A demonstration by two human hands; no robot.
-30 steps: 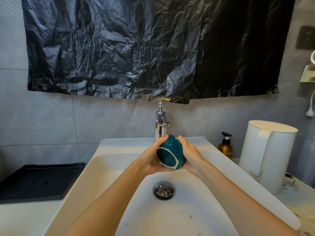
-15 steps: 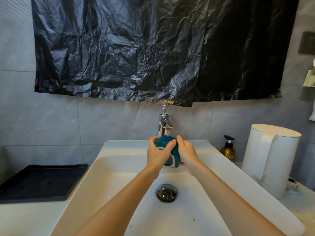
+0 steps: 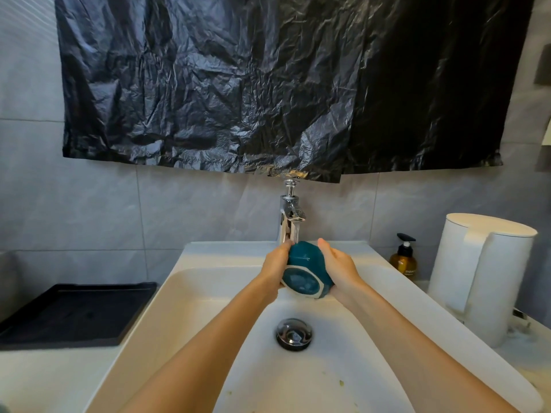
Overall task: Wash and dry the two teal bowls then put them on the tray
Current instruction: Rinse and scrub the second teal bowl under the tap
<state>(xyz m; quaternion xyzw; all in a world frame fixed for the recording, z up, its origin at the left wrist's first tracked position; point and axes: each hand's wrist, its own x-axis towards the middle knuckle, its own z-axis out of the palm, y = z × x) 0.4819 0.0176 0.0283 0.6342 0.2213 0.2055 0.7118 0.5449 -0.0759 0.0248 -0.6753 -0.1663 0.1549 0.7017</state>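
A teal bowl (image 3: 305, 271) is held over the white sink (image 3: 185, 296), right under the chrome tap (image 3: 290, 217). Its pale-ringed base faces me. My left hand (image 3: 275, 265) grips its left side with the fingers wrapped behind. My right hand (image 3: 338, 266) cups its right side, thumb up along the bowl. Only one teal bowl is in view. The black tray (image 3: 74, 314) lies on the counter to the left of the sink.
A drain plug (image 3: 293, 333) sits in the sink's middle, with small food bits near the front. An amber pump bottle (image 3: 404, 259) and a white kettle (image 3: 483, 272) stand on the right. Black plastic sheeting (image 3: 268, 84) hangs on the tiled wall above the tap.
Both hands have carried the bowl up and back to the tap and turned it between them. The view has shifted slightly to the left.
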